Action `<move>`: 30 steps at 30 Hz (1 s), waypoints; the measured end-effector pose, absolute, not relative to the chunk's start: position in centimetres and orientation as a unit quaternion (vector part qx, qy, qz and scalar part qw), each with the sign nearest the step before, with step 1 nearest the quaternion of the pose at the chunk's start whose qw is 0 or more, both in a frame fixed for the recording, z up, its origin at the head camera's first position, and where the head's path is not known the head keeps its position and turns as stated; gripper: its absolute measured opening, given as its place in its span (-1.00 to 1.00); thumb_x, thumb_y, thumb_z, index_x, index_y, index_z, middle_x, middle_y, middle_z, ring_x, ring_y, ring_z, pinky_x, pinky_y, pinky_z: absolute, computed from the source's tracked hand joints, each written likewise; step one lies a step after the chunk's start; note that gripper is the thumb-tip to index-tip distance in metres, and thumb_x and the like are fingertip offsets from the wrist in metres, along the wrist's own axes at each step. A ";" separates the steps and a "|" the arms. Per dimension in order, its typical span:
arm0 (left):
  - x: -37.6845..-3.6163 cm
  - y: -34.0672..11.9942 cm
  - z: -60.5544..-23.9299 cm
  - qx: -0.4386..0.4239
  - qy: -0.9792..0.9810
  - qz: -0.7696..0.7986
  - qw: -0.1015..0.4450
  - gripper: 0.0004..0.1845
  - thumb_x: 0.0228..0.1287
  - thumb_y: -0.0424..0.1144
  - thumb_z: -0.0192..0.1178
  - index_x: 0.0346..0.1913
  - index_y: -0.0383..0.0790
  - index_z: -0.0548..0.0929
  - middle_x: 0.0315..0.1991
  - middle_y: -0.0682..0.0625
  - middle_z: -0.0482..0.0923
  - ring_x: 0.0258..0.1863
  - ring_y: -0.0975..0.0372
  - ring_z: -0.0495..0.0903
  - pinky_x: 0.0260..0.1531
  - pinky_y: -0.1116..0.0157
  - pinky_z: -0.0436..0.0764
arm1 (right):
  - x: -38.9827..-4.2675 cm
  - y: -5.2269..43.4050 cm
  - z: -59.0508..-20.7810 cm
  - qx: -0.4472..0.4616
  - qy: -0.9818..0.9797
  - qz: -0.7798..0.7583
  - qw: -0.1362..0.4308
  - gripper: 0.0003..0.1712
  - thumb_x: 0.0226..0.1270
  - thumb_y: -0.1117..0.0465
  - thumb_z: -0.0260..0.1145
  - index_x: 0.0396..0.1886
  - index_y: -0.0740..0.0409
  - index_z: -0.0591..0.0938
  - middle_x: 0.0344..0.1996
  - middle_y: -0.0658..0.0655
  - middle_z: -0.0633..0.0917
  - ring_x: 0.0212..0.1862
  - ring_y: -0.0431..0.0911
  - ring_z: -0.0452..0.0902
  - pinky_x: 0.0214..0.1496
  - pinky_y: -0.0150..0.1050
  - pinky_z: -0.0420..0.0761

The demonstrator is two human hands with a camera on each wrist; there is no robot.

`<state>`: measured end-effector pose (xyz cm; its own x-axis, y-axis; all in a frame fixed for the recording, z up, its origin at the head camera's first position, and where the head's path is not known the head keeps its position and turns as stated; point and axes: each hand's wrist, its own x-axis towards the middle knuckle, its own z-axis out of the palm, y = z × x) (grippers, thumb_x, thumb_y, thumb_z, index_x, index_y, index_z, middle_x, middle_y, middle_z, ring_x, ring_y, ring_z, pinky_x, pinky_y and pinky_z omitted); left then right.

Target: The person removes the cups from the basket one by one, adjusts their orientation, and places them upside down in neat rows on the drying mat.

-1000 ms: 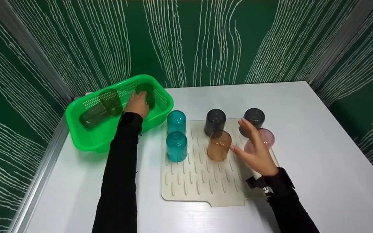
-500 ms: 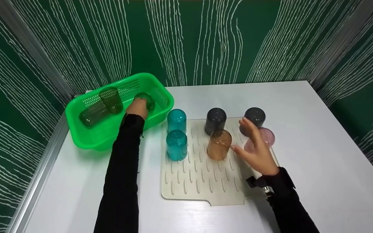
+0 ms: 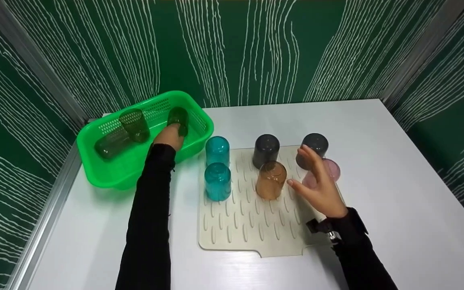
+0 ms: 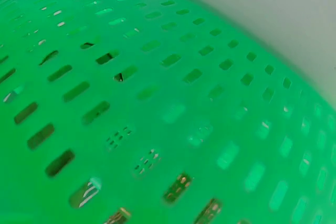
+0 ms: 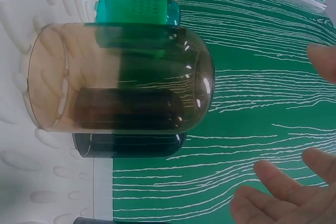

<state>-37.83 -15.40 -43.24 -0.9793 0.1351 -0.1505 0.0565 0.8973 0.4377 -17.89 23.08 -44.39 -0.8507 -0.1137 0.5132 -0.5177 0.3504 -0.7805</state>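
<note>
My left hand (image 3: 170, 137) reaches into the green basket (image 3: 111, 181) and holds a dark olive glass (image 3: 179, 117) near its right end; most of the fingers are hidden. The left wrist view is filled by the basket's slotted wall (image 4: 157, 103). Over the right side of the mat, my right hand (image 3: 321, 189) hovers with fingers spread and nothing held. An amber glass (image 5: 126, 77) stands upside down just left of its thumb, apart from it. Behind that hand, a pink glass (image 3: 332, 171) and a dark grey glass (image 3: 316, 143) are partly covered.
A beige drying mat (image 3: 252, 237) with raised ridges lies on the white table (image 3: 397, 181). Two teal glasses (image 3: 217, 181) and another dark grey glass (image 3: 266, 151) stand upside down on it. Inside the basket are a brown-olive glass (image 3: 134, 125) and a greyish glass (image 3: 111, 145).
In the basket, the left hand has shifted its hold and the olive glass has changed its tilt, its body now showing above the thumb. The right hand has stayed in place.
</note>
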 end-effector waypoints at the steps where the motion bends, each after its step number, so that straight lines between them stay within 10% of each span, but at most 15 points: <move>1: -37.8 -15.4 -43.3 0.046 0.969 0.225 0.090 -0.41 0.50 -0.25 -0.05 0.49 -0.36 0.15 0.46 -0.28 0.22 0.41 -0.10 0.29 0.40 0.03 0.31 | -17.9 23.1 -44.4 0.195 -0.800 0.535 0.188 -0.02 0.11 0.54 0.39 0.51 0.23 0.16 0.39 0.39 0.33 0.43 -0.32 0.23 0.46 -0.51 0.15; 14: -37.3 -15.5 -42.9 0.026 0.978 0.196 0.062 -0.48 0.52 -0.13 -0.06 0.36 -0.41 0.37 0.49 -0.36 -0.05 0.46 -0.25 0.00 0.36 -0.12 0.28 | -17.7 23.1 -44.2 0.172 -0.810 0.530 0.185 0.00 0.08 0.52 0.42 0.51 0.19 0.18 0.39 0.30 0.39 0.41 -0.22 0.29 0.44 -0.53 0.18; 20: -37.5 -17.7 -43.0 -0.017 0.980 0.200 0.002 -0.39 0.47 -0.15 0.02 0.44 -0.42 0.24 0.56 -0.34 -0.36 0.54 -0.24 -0.42 0.49 -0.17 -0.05 | -17.6 23.2 -44.1 0.170 -0.812 0.529 0.181 -0.02 0.12 0.52 0.40 0.51 0.17 0.18 0.39 0.29 0.38 0.43 -0.23 0.26 0.44 -0.52 0.17; 30: -37.1 -22.1 -43.0 -0.045 0.980 0.193 0.023 -0.25 0.45 -0.21 -0.04 0.52 -0.45 -0.09 0.56 -0.36 -0.41 0.52 -0.29 -0.46 0.50 -0.20 -0.21 | -17.7 23.0 -44.0 0.177 -0.803 0.540 0.180 -0.05 0.10 0.55 0.40 0.48 0.30 0.18 0.35 0.33 0.41 0.42 -0.33 0.25 0.45 -0.51 0.19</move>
